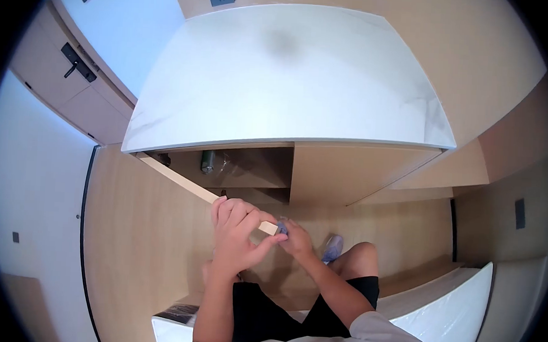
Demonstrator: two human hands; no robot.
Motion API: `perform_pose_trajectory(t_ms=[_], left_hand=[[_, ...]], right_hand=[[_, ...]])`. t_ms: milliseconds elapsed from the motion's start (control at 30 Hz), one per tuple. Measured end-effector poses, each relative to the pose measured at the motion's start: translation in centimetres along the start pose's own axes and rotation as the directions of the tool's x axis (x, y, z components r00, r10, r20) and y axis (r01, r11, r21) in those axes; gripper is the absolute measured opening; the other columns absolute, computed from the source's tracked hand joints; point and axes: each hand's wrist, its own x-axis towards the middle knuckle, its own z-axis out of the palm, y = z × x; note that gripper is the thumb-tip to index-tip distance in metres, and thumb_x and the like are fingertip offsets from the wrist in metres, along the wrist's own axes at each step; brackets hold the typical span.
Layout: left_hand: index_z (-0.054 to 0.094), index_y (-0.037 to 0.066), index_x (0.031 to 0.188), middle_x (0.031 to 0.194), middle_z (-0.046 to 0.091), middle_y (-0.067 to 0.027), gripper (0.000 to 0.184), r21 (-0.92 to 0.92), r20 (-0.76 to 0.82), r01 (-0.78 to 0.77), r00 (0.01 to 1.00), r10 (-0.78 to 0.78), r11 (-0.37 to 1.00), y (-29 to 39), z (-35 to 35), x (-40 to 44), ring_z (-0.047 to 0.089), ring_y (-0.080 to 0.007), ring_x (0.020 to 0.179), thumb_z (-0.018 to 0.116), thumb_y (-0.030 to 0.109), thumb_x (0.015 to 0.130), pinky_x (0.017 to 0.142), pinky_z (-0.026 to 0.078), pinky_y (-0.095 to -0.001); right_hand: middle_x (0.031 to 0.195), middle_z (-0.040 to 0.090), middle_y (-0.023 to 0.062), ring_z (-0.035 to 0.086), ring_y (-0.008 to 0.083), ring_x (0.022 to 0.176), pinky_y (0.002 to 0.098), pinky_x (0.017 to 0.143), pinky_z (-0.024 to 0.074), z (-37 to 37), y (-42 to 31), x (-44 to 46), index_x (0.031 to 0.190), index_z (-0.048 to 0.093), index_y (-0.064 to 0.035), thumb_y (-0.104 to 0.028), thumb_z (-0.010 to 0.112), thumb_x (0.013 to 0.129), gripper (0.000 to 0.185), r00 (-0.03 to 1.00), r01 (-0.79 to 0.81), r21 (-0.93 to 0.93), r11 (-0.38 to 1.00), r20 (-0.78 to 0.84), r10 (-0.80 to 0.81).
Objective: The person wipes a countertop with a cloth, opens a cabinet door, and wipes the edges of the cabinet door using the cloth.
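The cabinet door (180, 180) on the left stands swung out, its narrow top edge facing me. My left hand (240, 228) grips the outer end of that edge, with fingers over the top and the thumb stretched along the near side. Close to the door's pale end, my right hand (296, 239) has its fingers curled around a small bluish-purple piece (282, 227). It looks like cloth, but the fingers cover most of it.
A white marble-look top (284, 91) covers the cabinet. Inside, a green bottle or can (208, 161) stands near clear plastic (226, 163). The right cabinet door (354, 169) is closed. A purple slipper (332, 247) is on my foot. Behind me is a white-topped surface (449, 319).
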Motion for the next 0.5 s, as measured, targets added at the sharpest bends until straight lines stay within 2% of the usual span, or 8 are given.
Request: perform_pose_trajectory(t_ms=[67,100,200,267,300,367,500], left_hand=[[0.072,0.018,0.09,0.093,0.058,-0.0002,0.037,0.001,0.022,0.011,1.0,-0.011,1.0,0.3,-0.4,0.0,0.054,-0.0255,0.103,0.09,0.044,0.071,0.11,0.03,-0.0507],[0.072,0.017,0.091,0.094,0.059,-0.0009,0.034,0.002,0.045,0.019,0.999,-0.019,1.0,0.5,-0.7,0.0,0.054,-0.0259,0.105,0.087,0.043,0.075,0.111,0.029,-0.0511],[0.072,0.015,0.093,0.097,0.058,-0.003,0.026,-0.033,0.103,0.063,0.993,-0.059,0.997,0.9,-1.5,0.2,0.054,-0.0271,0.109,0.075,0.04,0.089,0.116,0.027,-0.0528],[0.071,0.014,0.093,0.098,0.058,-0.0047,0.024,-0.106,0.116,0.108,0.989,-0.096,0.989,0.7,-1.7,0.1,0.055,-0.0283,0.111,0.065,0.037,0.097,0.119,0.025,-0.0547],[0.071,0.014,0.094,0.099,0.058,-0.0049,0.024,-0.065,0.125,0.121,0.986,-0.112,0.991,1.0,-1.8,-0.5,0.054,-0.0282,0.112,0.061,0.035,0.099,0.12,0.025,-0.0547],[0.07,0.013,0.096,0.1,0.059,-0.0051,0.028,0.018,0.125,0.115,0.985,-0.116,0.993,1.7,-1.5,-0.8,0.054,-0.028,0.114,0.051,0.032,0.104,0.121,0.023,-0.0548],[0.07,0.013,0.097,0.106,0.061,-0.0043,0.031,-0.018,0.119,0.089,0.989,-0.086,0.996,1.4,-1.9,-2.8,0.052,-0.029,0.122,0.048,0.032,0.108,0.124,0.02,-0.0527]], right_hand=[[0.123,0.07,0.0138,0.067,0.0386,0.114,0.0467,0.097,0.055,-1.2,-1.0,-0.1,0.136,0.064,-0.0117,-0.027,0.089,0.074,0.068,1.0,-0.011,-0.05,0.999,0.022,0.012],[0.124,0.07,0.0134,0.066,0.0382,0.116,0.0464,0.099,0.0545,-1.8,-1.9,-0.6,0.138,0.063,-0.0127,-0.025,0.089,0.073,0.071,0.999,-0.019,-0.072,0.997,0.036,0.022],[0.121,0.07,0.013,0.066,0.039,0.114,0.047,0.096,0.0545,-6.7,-7.4,-1.5,0.135,0.064,-0.0116,-0.025,0.09,0.072,0.07,0.975,0.206,0.102,0.973,-0.101,-0.195],[0.118,0.07,0.0121,0.068,0.0387,0.11,0.0479,0.092,0.0553,-9.9,-12.3,-0.8,0.131,0.065,-0.0118,-0.027,0.09,0.071,0.067,0.924,0.334,0.052,0.941,-0.214,-0.316],[0.116,0.07,0.0116,0.068,0.0385,0.107,0.0483,0.089,0.0556,-10.1,-13.6,-1.3,0.13,0.065,-0.0118,-0.027,0.09,0.071,0.066,0.892,0.385,0.036,0.922,-0.268,-0.363],[0.111,0.07,0.011,0.07,0.0377,0.102,0.0484,0.085,0.0565,-9.7,-13.6,-1.8,0.125,0.066,-0.0115,-0.028,0.09,0.071,0.062,0.891,0.388,0.037,0.921,-0.271,-0.365],[0.105,0.07,0.0105,0.072,0.0363,0.094,0.0484,0.078,0.0575,-8.0,-13.4,-3.6,0.119,0.067,-0.0108,-0.031,0.091,0.071,0.057,0.86,0.431,0.035,0.902,-0.32,-0.398]])
